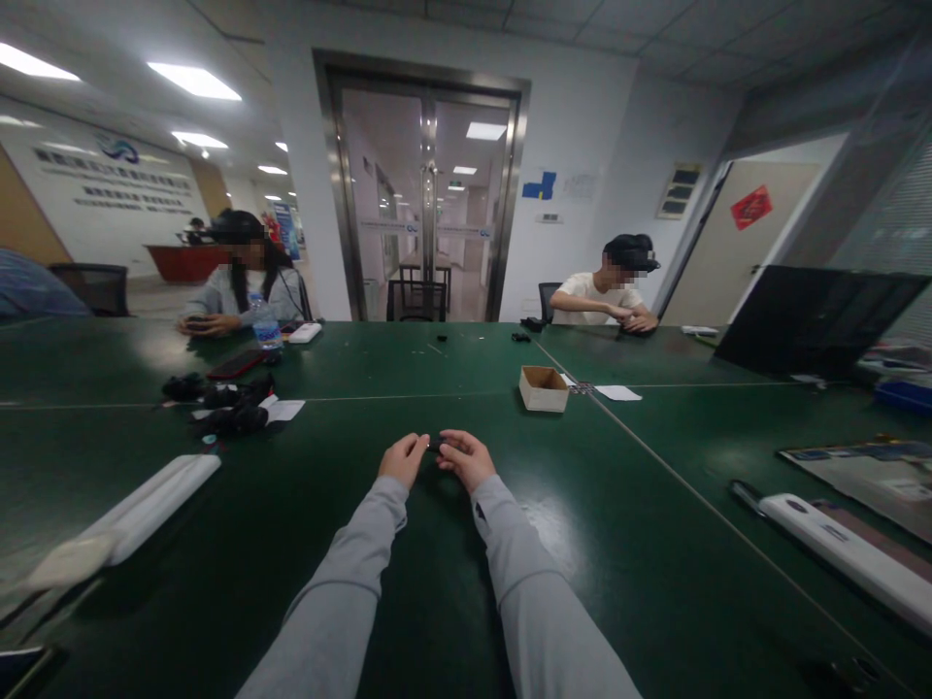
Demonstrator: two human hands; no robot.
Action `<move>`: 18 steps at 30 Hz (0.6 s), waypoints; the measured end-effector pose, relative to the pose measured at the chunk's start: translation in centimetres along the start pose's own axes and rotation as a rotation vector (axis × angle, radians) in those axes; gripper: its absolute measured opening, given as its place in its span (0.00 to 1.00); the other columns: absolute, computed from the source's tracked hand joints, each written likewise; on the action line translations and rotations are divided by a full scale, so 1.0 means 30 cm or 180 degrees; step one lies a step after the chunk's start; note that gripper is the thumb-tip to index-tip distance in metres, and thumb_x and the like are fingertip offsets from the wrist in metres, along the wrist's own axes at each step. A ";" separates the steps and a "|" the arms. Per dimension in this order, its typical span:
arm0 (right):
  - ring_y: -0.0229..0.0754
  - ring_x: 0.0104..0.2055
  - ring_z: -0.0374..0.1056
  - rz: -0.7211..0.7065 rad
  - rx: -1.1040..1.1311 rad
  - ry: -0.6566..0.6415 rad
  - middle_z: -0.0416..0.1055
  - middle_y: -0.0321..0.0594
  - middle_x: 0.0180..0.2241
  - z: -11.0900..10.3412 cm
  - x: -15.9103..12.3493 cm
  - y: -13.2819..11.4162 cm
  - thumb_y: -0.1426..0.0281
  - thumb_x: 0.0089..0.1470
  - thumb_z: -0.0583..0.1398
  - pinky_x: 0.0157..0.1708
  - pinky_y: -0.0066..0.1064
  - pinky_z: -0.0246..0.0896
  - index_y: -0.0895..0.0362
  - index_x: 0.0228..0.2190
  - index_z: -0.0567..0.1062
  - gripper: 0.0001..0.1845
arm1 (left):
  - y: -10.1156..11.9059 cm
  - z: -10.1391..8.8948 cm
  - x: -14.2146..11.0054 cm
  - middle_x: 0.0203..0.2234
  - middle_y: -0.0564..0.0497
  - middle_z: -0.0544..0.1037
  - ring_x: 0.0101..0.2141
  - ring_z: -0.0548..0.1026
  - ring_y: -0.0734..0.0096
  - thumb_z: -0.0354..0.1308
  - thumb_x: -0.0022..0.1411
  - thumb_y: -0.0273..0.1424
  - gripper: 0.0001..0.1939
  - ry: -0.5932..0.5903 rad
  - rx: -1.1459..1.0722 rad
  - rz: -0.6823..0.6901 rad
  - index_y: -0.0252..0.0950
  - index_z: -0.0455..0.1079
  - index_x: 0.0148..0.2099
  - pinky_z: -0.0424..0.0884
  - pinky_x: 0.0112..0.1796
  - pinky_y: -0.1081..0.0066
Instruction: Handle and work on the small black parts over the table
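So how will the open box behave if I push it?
The box should hold its shape: its walls stand straight. Being low and wide, it would probably slide, not tip, likely easily, as the table looks smooth and shiny.

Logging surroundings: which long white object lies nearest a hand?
The left one, its far end toward the left hand; the right one lies farther from the right hand.

Surface (510, 544): smooth, semi-gloss, green; light reflects beside the fingers (418, 445). Sleeves (349, 563) behind the fingers: matt grey cloth. Open box (543, 393), ahead and to the right: matt, cardboard-like walls. Bottle (266, 325), ahead and to the left: clear plastic. Power strip (837, 544), right: smooth white plastic. Door frame (339, 184), far ahead: glossy metal around glass panels (382, 184).
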State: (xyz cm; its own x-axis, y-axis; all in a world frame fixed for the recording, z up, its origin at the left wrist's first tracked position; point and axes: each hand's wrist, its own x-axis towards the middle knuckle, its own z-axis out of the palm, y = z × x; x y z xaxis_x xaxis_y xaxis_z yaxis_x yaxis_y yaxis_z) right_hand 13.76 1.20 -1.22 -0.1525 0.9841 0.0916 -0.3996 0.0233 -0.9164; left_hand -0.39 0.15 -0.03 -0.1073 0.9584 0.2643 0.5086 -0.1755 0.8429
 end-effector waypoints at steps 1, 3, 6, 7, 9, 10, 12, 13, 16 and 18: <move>0.35 0.22 0.68 -0.0005 0.0030 0.0038 0.69 0.37 0.27 -0.001 0.006 -0.002 0.66 0.29 0.69 0.22 0.25 0.64 0.59 0.33 0.73 0.24 | -0.005 0.002 0.006 0.17 0.56 0.64 0.23 0.63 0.75 0.47 0.53 0.46 0.19 -0.0009 -0.0086 0.0070 0.36 0.62 0.22 0.58 0.27 0.75; 0.35 0.21 0.68 -0.0010 0.0052 0.0132 0.70 0.37 0.25 -0.001 0.015 -0.005 0.66 0.29 0.69 0.21 0.25 0.64 0.60 0.32 0.73 0.24 | -0.014 0.006 0.014 0.19 0.56 0.67 0.24 0.65 0.75 0.50 0.52 0.44 0.16 -0.0057 -0.0346 0.0114 0.36 0.63 0.26 0.60 0.28 0.75; 0.35 0.21 0.67 0.0002 0.0020 0.0228 0.70 0.37 0.22 -0.001 0.022 -0.010 0.65 0.29 0.69 0.19 0.25 0.63 0.61 0.31 0.73 0.23 | -0.019 0.007 0.016 0.24 0.54 0.71 0.26 0.68 0.74 0.53 0.50 0.41 0.13 -0.0128 -0.0766 0.0094 0.36 0.66 0.32 0.63 0.29 0.75; 0.34 0.20 0.66 0.0006 0.0008 0.0248 0.70 0.37 0.21 0.000 0.022 -0.010 0.65 0.29 0.69 0.19 0.24 0.63 0.61 0.31 0.73 0.22 | -0.018 0.005 0.014 0.25 0.53 0.71 0.27 0.68 0.73 0.54 0.49 0.40 0.13 -0.0156 -0.0862 0.0090 0.35 0.66 0.33 0.63 0.30 0.75; 0.34 0.20 0.66 0.0015 -0.0005 0.0282 0.70 0.37 0.20 0.000 0.022 -0.010 0.65 0.29 0.68 0.19 0.23 0.62 0.61 0.30 0.74 0.22 | -0.012 0.000 0.008 0.26 0.51 0.73 0.28 0.70 0.72 0.55 0.49 0.39 0.14 -0.0243 -0.0999 0.0055 0.35 0.67 0.35 0.65 0.30 0.74; 0.33 0.20 0.66 0.0018 -0.0008 0.0299 0.70 0.37 0.20 0.000 0.021 -0.010 0.65 0.29 0.68 0.18 0.23 0.62 0.61 0.30 0.74 0.22 | -0.008 -0.004 0.005 0.26 0.51 0.73 0.28 0.70 0.72 0.54 0.49 0.38 0.14 -0.0283 -0.1049 0.0022 0.34 0.67 0.36 0.65 0.30 0.73; 0.33 0.19 0.65 0.0026 -0.0014 0.0335 0.70 0.37 0.20 -0.001 0.019 -0.008 0.65 0.29 0.68 0.18 0.22 0.62 0.61 0.30 0.74 0.22 | -0.002 -0.008 0.001 0.26 0.50 0.73 0.29 0.71 0.70 0.53 0.50 0.38 0.14 -0.0357 -0.1136 -0.0048 0.33 0.68 0.36 0.66 0.30 0.72; 0.33 0.19 0.66 0.0028 -0.0015 0.0347 0.70 0.37 0.19 -0.001 0.019 -0.007 0.65 0.29 0.68 0.18 0.22 0.61 0.61 0.30 0.74 0.22 | -0.001 -0.010 0.000 0.26 0.49 0.73 0.29 0.71 0.69 0.53 0.50 0.37 0.14 -0.0363 -0.1179 -0.0072 0.33 0.68 0.36 0.66 0.30 0.72; 0.33 0.19 0.65 0.0016 -0.0013 0.0364 0.70 0.37 0.19 -0.001 0.017 -0.005 0.65 0.28 0.69 0.17 0.22 0.61 0.62 0.29 0.74 0.22 | -0.002 -0.011 -0.002 0.27 0.49 0.74 0.31 0.72 0.68 0.54 0.48 0.35 0.13 -0.0347 -0.1286 -0.0061 0.33 0.68 0.36 0.67 0.31 0.71; 0.33 0.18 0.65 0.0001 -0.0013 0.0360 0.70 0.38 0.19 -0.001 0.016 -0.005 0.64 0.28 0.69 0.17 0.22 0.61 0.62 0.29 0.74 0.22 | -0.006 -0.011 -0.003 0.29 0.48 0.75 0.32 0.73 0.68 0.55 0.47 0.34 0.13 -0.0382 -0.1315 -0.0035 0.33 0.68 0.36 0.68 0.31 0.71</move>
State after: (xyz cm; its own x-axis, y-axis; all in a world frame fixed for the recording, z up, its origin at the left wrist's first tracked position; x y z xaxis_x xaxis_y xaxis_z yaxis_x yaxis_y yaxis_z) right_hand 13.79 1.66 -1.04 -0.0495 0.9977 0.0469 -0.3957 0.0235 -0.9181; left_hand -0.74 0.02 -0.04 0.0017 0.9758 0.2186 0.1206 -0.2172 0.9687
